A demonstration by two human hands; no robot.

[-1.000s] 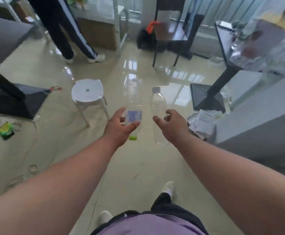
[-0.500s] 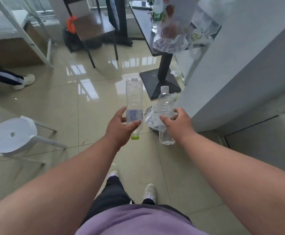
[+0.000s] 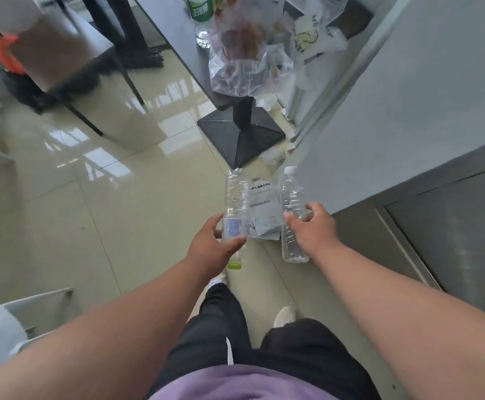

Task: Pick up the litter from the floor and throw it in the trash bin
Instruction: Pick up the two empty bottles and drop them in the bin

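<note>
Clear plastic bottle with green cap (image 3: 234, 209) sits upside down in the left hand (image 3: 212, 246) grip; clear ribbed bottle with white cap (image 3: 292, 203), upright at 3 o'clock, in the right hand (image 3: 313, 229) grip, above white crumpled paper (image 3: 263, 209) on the floor.

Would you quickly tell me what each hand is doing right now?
Left hand: closed around a green-capped bottle.
Right hand: closed around a white-capped bottle.
</note>
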